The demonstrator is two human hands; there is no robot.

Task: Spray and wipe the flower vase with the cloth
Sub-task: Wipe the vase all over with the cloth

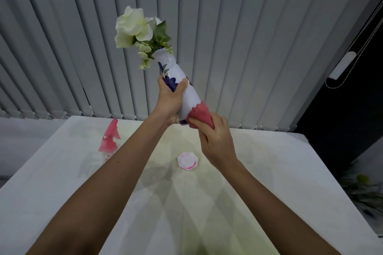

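The tall white flower vase (189, 97) with blue leaf patterns is lifted above the table and tilted to the left, white flowers (133, 27) and green leaves sticking out of its mouth. My left hand (171, 97) grips the vase around its middle. My right hand (215, 141) holds a folded pink cloth (200, 113) pressed against the vase's lower right side near the base. The spray bottle (109, 141), clear with a pink trigger head, stands on the table at the left, apart from both hands.
A white table (269, 172) fills the lower view. A small white octagonal coaster (188, 161) with pink marks lies under the vase. Grey vertical blinds (62, 47) hang behind. A dark window and a plant (362, 190) are at the right.
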